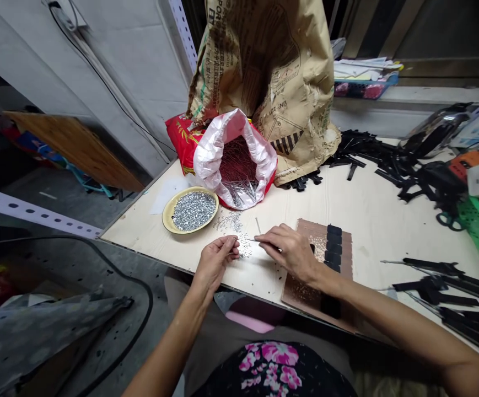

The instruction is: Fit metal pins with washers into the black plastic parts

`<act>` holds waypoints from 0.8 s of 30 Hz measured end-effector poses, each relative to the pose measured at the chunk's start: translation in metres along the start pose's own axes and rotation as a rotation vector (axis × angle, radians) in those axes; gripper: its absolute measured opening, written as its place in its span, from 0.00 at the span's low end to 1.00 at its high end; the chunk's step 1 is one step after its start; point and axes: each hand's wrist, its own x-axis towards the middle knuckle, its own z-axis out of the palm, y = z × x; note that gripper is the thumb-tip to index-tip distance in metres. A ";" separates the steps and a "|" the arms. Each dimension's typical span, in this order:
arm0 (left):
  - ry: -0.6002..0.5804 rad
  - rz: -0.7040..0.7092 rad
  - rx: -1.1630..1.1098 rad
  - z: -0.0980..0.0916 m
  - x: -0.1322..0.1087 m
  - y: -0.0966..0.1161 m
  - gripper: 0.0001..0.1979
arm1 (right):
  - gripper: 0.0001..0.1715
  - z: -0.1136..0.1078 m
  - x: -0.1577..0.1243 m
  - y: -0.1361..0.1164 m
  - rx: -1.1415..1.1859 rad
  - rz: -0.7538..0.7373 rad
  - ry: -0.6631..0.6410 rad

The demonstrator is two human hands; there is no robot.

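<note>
A thin metal rod lies sideways above the table, gripped in the right hand's fingertips and pointing at the left hand, whose thumb and fingers are pinched together, though whether on a small piece cannot be told. The step in hand looks like working at the rod's end, and the next move seems to call for steady, fine alignment. Both forearms slant inward over the table's near edge, the right wrist above the brown board, beyond scattered metal bits.
</note>
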 end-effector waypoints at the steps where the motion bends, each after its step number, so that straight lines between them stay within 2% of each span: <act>1: -0.031 -0.053 -0.115 0.007 -0.003 0.004 0.17 | 0.13 0.002 0.000 -0.003 -0.011 0.001 0.009; 4: -0.093 -0.113 -0.266 0.023 -0.009 0.012 0.16 | 0.12 0.003 0.000 -0.007 -0.056 0.014 0.038; 9: -0.102 -0.107 -0.292 0.034 -0.010 0.011 0.16 | 0.13 -0.004 -0.004 -0.009 -0.193 0.016 0.042; 17: -0.023 0.082 -0.108 0.045 -0.011 0.004 0.15 | 0.12 -0.010 -0.014 -0.011 -0.400 -0.009 0.062; 21: -0.040 0.095 -0.031 0.048 -0.010 0.003 0.14 | 0.11 -0.016 -0.017 -0.011 -0.486 -0.031 0.024; 24: -0.064 0.113 0.023 0.051 -0.009 0.003 0.14 | 0.10 -0.016 -0.020 -0.007 -0.464 -0.001 0.073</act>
